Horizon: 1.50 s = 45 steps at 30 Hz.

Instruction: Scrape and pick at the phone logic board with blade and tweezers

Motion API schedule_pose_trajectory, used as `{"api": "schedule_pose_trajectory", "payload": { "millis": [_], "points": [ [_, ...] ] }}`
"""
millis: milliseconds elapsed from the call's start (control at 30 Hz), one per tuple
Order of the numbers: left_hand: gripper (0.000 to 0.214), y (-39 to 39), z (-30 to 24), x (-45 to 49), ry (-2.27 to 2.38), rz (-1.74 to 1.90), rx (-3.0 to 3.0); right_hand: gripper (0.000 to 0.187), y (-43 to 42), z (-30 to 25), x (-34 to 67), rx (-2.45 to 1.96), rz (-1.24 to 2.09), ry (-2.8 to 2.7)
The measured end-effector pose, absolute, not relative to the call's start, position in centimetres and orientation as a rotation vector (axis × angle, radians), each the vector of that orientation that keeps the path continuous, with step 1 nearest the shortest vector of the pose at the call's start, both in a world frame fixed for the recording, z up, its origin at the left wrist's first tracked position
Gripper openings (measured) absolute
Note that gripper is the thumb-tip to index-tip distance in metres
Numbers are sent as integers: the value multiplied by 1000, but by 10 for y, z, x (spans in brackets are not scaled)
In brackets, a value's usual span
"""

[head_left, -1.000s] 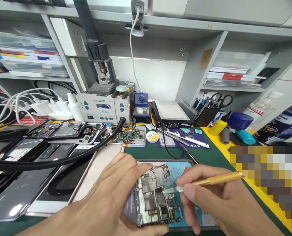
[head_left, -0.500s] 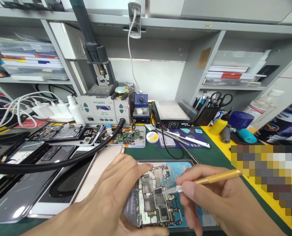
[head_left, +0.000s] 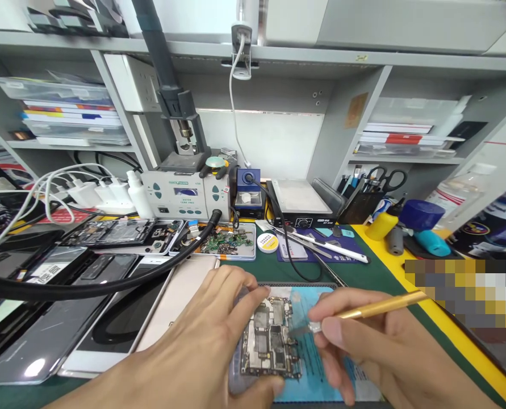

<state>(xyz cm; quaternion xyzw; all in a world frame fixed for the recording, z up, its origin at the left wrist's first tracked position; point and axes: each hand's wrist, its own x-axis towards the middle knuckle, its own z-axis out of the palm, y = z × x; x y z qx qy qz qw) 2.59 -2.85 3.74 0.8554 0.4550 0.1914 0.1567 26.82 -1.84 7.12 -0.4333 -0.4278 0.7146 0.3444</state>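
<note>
A phone circuit board (head_left: 263, 341) with metal shields and a dark rectangular chip area lies over a blue-and-white printed mat (head_left: 316, 352). My left hand (head_left: 210, 329) grips the board between a fingertip at its far edge and the thumb near its close edge. In my right hand (head_left: 363, 335) is a thin craft knife (head_left: 380, 305) with a gold handle, held like a pen. Its grey blade points left, with the tip by the board's right edge. Whether the tip touches the board I cannot tell.
Several phones (head_left: 103, 307) lie at the left under a thick black hose (head_left: 150, 276). Behind are a tray of small boards (head_left: 248, 250), a round white tin (head_left: 267, 242), tweezers (head_left: 329, 270), a hot-air station (head_left: 176, 193) and a heating plate (head_left: 301, 197). Bottles (head_left: 383, 224) stand right.
The knife tip has shifted from over the board's chip area to its right edge. The whole view has tilted slightly, moving the background right and down. My left hand keeps its grip on the board.
</note>
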Motion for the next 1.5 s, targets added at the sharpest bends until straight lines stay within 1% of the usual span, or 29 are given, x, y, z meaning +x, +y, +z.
{"api": "schedule_pose_trajectory", "payload": {
  "millis": [100,167,267,400,467,600,667,700,833,1000,1133,1267,1500],
  "points": [
    [72,-28,39,29,1317,479,2422,33,-17,70,267,-1127,1853,-1113],
    [70,-30,38,30,1311,496,2440,34,-17,68,267,-1129,1842,-1121],
    [71,-33,34,30,1343,582,2497,36,-17,67,267,-1135,1805,-1141],
    [79,-32,27,25,1263,749,2538,39,-18,63,268,-1153,1728,-1194],
    [70,-31,27,24,1192,911,2491,37,-17,60,269,-1131,1711,-1243],
    [29,-32,33,29,1089,1069,2351,28,-16,53,270,-1032,1762,-1364],
    [17,-32,34,33,1040,1163,2291,25,-16,51,270,-1018,1750,-1344],
    [14,-32,33,35,1009,1188,2256,23,-16,51,269,-1018,1740,-1332],
    [16,-29,28,39,906,1310,2113,20,-14,51,270,-974,1766,-1385],
    [19,-28,35,37,978,1211,1995,32,-16,61,272,-1092,1739,-1260],
    [22,-28,38,36,972,1222,1930,40,-18,72,269,-1193,1766,-1143],
    [30,-28,38,36,983,1175,1860,38,-17,73,267,-1182,1791,-1109],
    [28,-27,29,31,961,1225,1840,34,-15,72,267,-1136,1804,-1085]
  ]
}}
